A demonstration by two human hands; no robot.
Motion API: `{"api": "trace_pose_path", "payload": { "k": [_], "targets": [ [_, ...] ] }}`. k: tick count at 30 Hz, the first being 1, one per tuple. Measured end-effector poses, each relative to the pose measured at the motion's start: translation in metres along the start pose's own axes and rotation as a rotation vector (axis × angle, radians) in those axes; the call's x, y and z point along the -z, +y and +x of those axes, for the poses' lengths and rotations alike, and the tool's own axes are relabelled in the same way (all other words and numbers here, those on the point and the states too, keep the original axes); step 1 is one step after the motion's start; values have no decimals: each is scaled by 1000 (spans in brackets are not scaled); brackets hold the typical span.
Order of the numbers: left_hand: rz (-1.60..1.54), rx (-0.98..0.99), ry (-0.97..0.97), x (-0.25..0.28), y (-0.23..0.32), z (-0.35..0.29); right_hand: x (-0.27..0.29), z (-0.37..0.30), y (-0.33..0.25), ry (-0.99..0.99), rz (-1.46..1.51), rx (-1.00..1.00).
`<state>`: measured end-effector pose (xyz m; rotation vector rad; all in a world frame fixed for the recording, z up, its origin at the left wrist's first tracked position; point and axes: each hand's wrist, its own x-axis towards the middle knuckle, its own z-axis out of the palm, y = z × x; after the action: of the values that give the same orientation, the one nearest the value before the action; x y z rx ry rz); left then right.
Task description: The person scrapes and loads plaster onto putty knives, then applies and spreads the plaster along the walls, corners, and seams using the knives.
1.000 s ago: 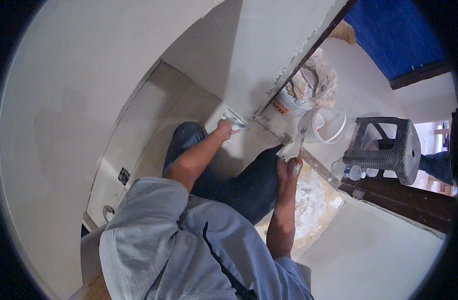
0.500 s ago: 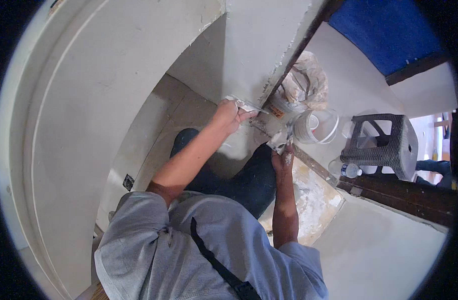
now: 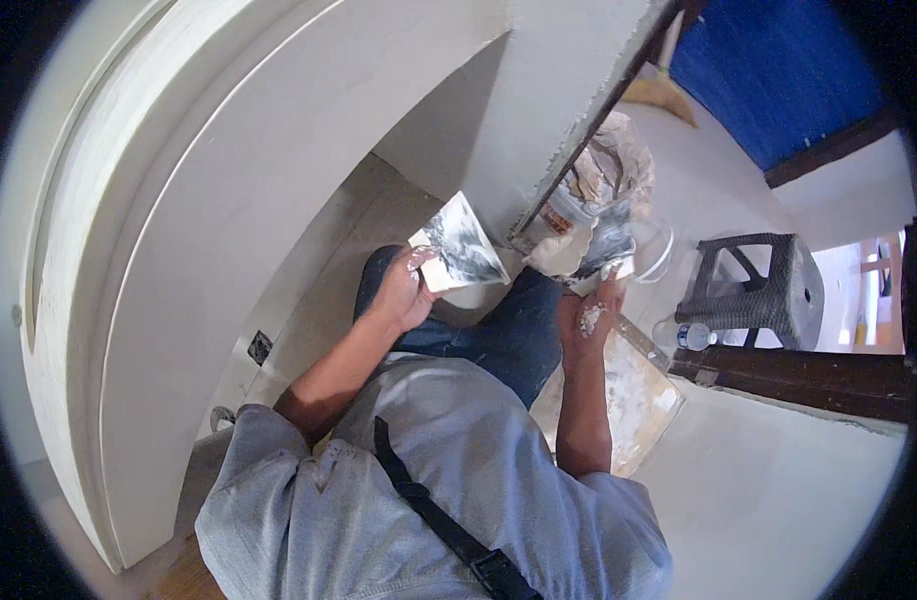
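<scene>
Left hand [image 3: 406, 290] grips a flat, white-smeared blade [image 3: 465, 245]

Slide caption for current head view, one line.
Left hand holds a smeared flat blade, right hand a paste-smeared blade; dark stool at right.

The left flat tool [image 3: 465, 245] was in the left hand [image 3: 406, 290], left of the right flat tool [image 3: 610, 242] in the right hand [image 3: 592, 308]. The bucket [image 3: 566, 212] stood beyond the right flat tool. The stool [image 3: 753, 310] stood farther right, with the bottle [image 3: 694, 336] just beside it.
</scene>
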<state>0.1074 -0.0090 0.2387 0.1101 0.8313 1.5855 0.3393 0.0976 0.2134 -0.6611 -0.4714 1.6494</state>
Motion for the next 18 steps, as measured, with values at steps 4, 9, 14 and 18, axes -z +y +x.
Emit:
{"api": "trace_pose_path", "payload": {
  "k": [4, 9, 14, 18],
  "targets": [
    [-125, -15, 16, -7, -8, -18, -49, -28, 11, -17, -201, 355],
    [-140, -44, 33, -24, 9, -44, -89, -51, 21, -607, -754, 839],
    [-80, -159, 55, -7, 24, -58, -101, -48, 31, -933, -966, 1002],
    [-90, -266, 73, 37, 29, -57, -98, -43, 43, -900, -1307, 805]
  ]
}}
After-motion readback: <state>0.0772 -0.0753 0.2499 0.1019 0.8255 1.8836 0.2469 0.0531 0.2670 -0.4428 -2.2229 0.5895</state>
